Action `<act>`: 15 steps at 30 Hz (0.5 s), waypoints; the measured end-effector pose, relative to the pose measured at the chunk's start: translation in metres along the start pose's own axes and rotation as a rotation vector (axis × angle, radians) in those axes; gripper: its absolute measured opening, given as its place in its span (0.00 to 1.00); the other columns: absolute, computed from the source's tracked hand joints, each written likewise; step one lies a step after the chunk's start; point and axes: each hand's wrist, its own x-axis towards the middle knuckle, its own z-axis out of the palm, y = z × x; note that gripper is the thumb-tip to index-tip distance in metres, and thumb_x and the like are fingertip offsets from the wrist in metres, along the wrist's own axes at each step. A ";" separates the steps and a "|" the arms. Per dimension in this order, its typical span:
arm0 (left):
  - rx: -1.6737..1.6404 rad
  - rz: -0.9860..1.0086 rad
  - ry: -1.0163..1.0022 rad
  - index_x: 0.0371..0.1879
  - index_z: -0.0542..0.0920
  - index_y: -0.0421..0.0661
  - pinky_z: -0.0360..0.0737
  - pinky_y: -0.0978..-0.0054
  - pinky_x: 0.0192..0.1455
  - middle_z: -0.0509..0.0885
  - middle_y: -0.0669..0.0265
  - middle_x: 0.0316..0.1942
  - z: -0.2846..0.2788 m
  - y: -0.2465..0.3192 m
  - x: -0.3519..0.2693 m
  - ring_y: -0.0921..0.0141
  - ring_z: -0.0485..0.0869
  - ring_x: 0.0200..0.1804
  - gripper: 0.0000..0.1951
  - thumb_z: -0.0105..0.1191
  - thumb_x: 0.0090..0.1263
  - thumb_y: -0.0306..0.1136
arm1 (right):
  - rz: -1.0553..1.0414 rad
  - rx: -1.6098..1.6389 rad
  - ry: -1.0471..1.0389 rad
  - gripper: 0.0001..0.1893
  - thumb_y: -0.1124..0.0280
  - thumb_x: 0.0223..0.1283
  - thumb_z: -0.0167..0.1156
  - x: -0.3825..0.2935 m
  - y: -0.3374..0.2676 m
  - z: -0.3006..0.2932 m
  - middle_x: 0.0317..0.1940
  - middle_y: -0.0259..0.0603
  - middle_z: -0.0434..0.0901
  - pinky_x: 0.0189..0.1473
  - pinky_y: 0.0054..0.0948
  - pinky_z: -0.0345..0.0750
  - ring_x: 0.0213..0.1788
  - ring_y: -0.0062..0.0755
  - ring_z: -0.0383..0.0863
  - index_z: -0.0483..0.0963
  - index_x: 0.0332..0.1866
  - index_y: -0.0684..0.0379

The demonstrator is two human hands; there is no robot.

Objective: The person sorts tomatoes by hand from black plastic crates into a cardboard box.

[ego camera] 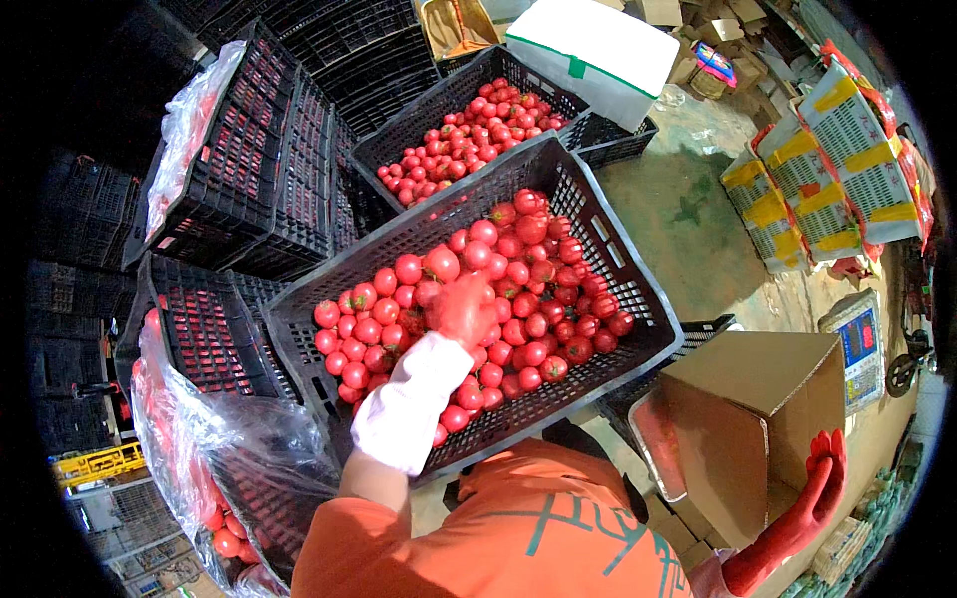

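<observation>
A black plastic crate full of red tomatoes stands before me. My left hand, in a red glove with a white cuff, is down among the tomatoes near the crate's middle. It is blurred, so its grip is hard to make out. Off to the right, my right hand wears a red glove, its fingers extended and nothing visible in them. Beside it is a cardboard box with its open side towards that hand; whether they touch cannot be told.
Another tomato crate lies beyond, near a white foam box. Stacked black crates and clear plastic film line the left. At right are a digital scale and taped, patterned cartons.
</observation>
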 end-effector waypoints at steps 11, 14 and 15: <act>-0.423 0.061 0.008 0.47 0.79 0.46 0.81 0.71 0.37 0.82 0.65 0.38 0.004 0.006 0.076 0.69 0.82 0.39 0.15 0.51 0.63 0.34 | -0.113 0.259 -0.601 0.17 0.84 0.56 0.48 -0.055 -0.046 0.066 0.44 0.49 0.83 0.55 0.32 0.76 0.47 0.37 0.82 0.77 0.49 0.69; -1.375 -0.045 -0.288 0.52 0.77 0.42 0.80 0.71 0.46 0.79 0.64 0.51 -0.029 0.044 0.031 0.68 0.82 0.45 0.15 0.48 0.68 0.32 | 0.377 0.505 -0.823 0.13 0.77 0.66 0.51 -0.063 -0.036 0.096 0.44 0.48 0.83 0.52 0.31 0.78 0.47 0.35 0.83 0.77 0.51 0.69; -1.061 -0.071 -0.283 0.53 0.77 0.42 0.81 0.71 0.47 0.81 0.63 0.50 -0.034 0.051 0.020 0.68 0.83 0.45 0.15 0.45 0.71 0.34 | 0.573 0.586 -0.867 0.13 0.74 0.69 0.51 -0.063 -0.031 0.107 0.44 0.48 0.83 0.51 0.31 0.78 0.46 0.34 0.84 0.76 0.51 0.69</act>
